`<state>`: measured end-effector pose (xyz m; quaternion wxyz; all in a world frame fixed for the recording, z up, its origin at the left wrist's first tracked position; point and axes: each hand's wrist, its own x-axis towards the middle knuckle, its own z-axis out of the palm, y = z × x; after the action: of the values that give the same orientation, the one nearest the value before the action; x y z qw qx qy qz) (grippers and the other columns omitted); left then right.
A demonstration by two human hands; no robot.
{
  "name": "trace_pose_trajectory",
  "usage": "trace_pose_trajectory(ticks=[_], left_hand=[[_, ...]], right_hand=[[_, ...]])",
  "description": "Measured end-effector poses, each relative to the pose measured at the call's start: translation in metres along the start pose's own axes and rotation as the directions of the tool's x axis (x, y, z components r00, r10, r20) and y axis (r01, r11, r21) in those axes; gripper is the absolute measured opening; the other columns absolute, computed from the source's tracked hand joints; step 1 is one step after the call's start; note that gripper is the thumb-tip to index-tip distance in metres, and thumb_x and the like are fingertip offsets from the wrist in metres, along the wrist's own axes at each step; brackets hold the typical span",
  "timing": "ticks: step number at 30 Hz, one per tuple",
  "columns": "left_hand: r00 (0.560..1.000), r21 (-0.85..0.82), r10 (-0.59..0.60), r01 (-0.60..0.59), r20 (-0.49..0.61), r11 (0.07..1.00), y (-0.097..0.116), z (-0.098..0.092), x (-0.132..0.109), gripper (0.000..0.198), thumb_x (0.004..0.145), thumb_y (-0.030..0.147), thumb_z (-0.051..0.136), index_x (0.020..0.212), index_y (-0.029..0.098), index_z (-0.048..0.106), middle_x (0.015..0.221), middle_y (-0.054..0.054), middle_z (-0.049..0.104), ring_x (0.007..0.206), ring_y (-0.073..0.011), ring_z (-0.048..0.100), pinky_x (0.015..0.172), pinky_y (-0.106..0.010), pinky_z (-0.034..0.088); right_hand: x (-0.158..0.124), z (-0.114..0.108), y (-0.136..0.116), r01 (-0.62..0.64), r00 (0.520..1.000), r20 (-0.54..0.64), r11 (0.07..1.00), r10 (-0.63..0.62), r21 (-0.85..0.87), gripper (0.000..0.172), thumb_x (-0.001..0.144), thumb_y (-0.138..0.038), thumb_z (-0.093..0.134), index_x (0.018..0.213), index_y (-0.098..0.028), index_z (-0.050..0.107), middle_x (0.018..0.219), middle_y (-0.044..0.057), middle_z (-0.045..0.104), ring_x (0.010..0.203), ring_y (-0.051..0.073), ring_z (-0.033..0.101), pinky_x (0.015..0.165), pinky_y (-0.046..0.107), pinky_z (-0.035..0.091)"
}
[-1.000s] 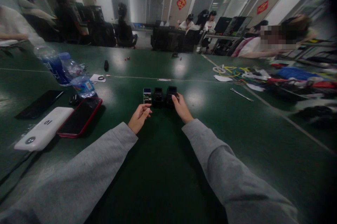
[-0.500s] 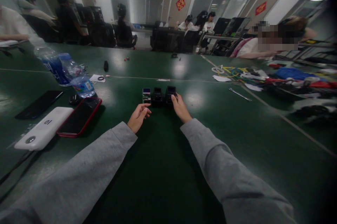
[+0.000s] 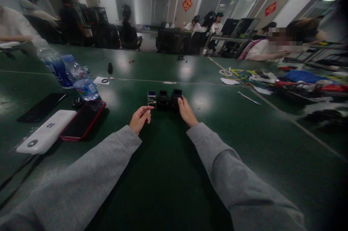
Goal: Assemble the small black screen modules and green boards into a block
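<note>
Three small box-like devices stand in a row on the green table (image 3: 174,173). Leftmost is a pale one with a small screen and bare circuitry (image 3: 151,95); a small black box with a screen (image 3: 163,99) is in the middle, and a larger black box with a screen (image 3: 177,94) on the right. My right hand (image 3: 187,110) grips the larger black box from its right side, thumb at the front. My left hand (image 3: 140,118) is empty, its index finger stretched to the lower edge of the pale device and the other fingers loosely curled. Whether that fingertip touches I cannot tell.
On the left lie a red-edged phone (image 3: 83,120), a white power bank (image 3: 46,132), a dark phone (image 3: 42,107) and plastic bottles (image 3: 83,80). A wrench (image 3: 248,98) and piled cables (image 3: 239,75) lie at right. Several people sit beyond the table.
My left hand has drawn slightly left, its index finger now straighter and the other fingers more curled. My right hand stays on the larger black box.
</note>
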<state>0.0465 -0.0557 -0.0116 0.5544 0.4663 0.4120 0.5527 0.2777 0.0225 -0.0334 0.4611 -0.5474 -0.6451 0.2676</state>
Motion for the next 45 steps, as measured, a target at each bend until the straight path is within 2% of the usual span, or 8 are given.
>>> trace_pose_trajectory(ticks=[4,12,17,22,29,34,39,45], left_hand=[[1.000,-0.009,0.013,-0.013,0.024,1.000,-0.002,-0.001,0.000,0.027,0.079,0.032,0.064,0.100,0.015,0.060,0.054,0.007,0.046,0.046,-0.0055,0.045,0.047,-0.019,0.036],[0.997,0.042,-0.058,0.056,0.048,0.998,0.002,-0.001,-0.001,0.035,0.075,0.041,0.068,0.099,0.017,0.059,0.042,0.011,0.038,0.034,-0.0038,0.033,0.035,-0.016,0.023],[0.998,0.011,-0.054,0.054,0.045,0.998,0.005,0.000,-0.001,0.035,0.072,0.040,0.071,0.098,0.018,0.060,0.043,0.011,0.036,0.034,-0.0032,0.032,0.035,-0.016,0.024],[0.999,-0.065,-0.033,0.036,0.035,0.997,0.004,0.000,0.000,0.038,0.070,0.038,0.073,0.098,0.017,0.061,0.045,0.011,0.038,0.037,-0.0028,0.032,0.037,-0.016,0.026],[1.000,-0.075,-0.004,0.006,0.019,0.997,0.001,-0.001,0.003,0.036,0.071,0.037,0.073,0.098,0.016,0.061,0.046,0.010,0.040,0.039,-0.0039,0.037,0.039,-0.017,0.029],[1.000,-0.058,0.003,-0.002,0.021,0.998,0.000,-0.001,0.003,0.036,0.072,0.039,0.072,0.098,0.017,0.061,0.046,0.010,0.041,0.039,-0.0040,0.038,0.040,-0.017,0.030],[1.000,-0.048,-0.018,0.019,0.015,0.999,0.002,-0.001,0.002,0.037,0.071,0.038,0.073,0.098,0.016,0.062,0.047,0.009,0.043,0.040,-0.0040,0.038,0.040,-0.017,0.030],[1.000,-0.026,-0.022,0.022,0.011,0.999,0.004,-0.001,0.001,0.036,0.071,0.038,0.072,0.097,0.016,0.062,0.050,0.008,0.045,0.042,-0.0044,0.040,0.042,-0.018,0.033]], right_hand=[[0.000,0.000,-0.001,0.007,1.000,-0.003,1.000,-0.007,-0.009,0.065,0.091,-0.064,0.031,0.137,-0.019,0.040,0.136,0.011,0.046,0.127,0.026,0.041,0.109,0.048,0.028],[0.001,0.000,0.002,0.015,1.000,-0.001,1.000,-0.015,-0.008,0.065,0.091,-0.064,0.031,0.137,-0.020,0.040,0.136,0.010,0.046,0.127,0.026,0.041,0.109,0.047,0.028],[0.003,0.001,0.001,0.073,0.997,0.002,0.997,-0.073,0.016,0.061,0.091,-0.063,0.031,0.137,-0.023,0.041,0.136,0.008,0.046,0.129,0.025,0.039,0.111,0.048,0.026],[0.000,0.001,-0.002,0.045,0.999,-0.024,0.999,-0.046,-0.029,0.071,0.089,-0.067,0.034,0.141,-0.019,0.034,0.140,0.011,0.041,0.130,0.027,0.037,0.111,0.049,0.025],[-0.008,0.005,-0.009,0.250,0.968,0.040,0.952,-0.247,-0.178,0.087,0.083,-0.064,0.051,0.147,-0.015,0.019,0.146,0.015,0.029,0.134,0.028,0.030,0.111,0.049,0.025],[-0.009,0.004,-0.010,0.221,0.975,0.036,0.955,-0.218,-0.197,0.077,0.082,-0.060,0.054,0.143,-0.018,0.030,0.140,0.014,0.039,0.128,0.029,0.038,0.108,0.050,0.031],[-0.010,0.000,-0.012,0.239,0.970,-0.014,0.956,-0.245,-0.171,0.058,0.087,-0.048,0.051,0.137,-0.020,0.040,0.133,0.010,0.047,0.122,0.026,0.045,0.106,0.047,0.035],[-0.014,-0.001,-0.020,0.292,0.945,-0.094,0.937,-0.313,-0.190,0.050,0.089,-0.038,0.046,0.135,-0.019,0.041,0.135,0.009,0.045,0.127,0.024,0.040,0.109,0.045,0.031]])
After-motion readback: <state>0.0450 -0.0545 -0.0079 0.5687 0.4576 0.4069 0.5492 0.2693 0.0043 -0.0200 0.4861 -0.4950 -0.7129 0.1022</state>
